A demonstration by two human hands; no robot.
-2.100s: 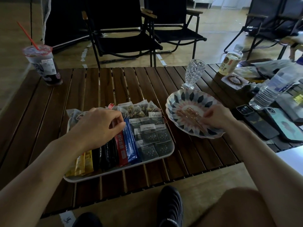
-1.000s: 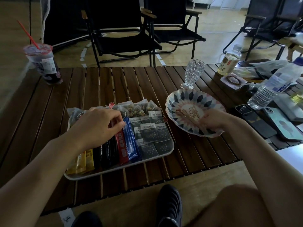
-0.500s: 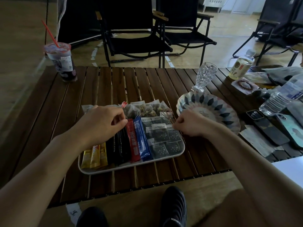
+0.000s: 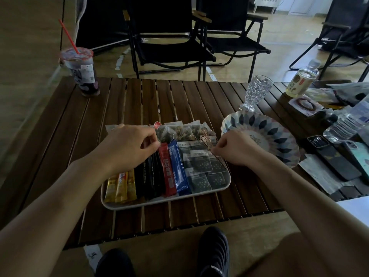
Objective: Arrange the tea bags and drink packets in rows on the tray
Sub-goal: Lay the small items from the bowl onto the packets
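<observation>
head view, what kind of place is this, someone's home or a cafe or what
Probably an indoor lounge or break room furnished camping-style, not clearly a cafe: a slatted wooden table, black folding chairs behind it, and personal clutter such as phones and a water bottle.

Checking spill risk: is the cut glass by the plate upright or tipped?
Upright: the cut glass stands on its foot on the table, rim uppermost.
</observation>
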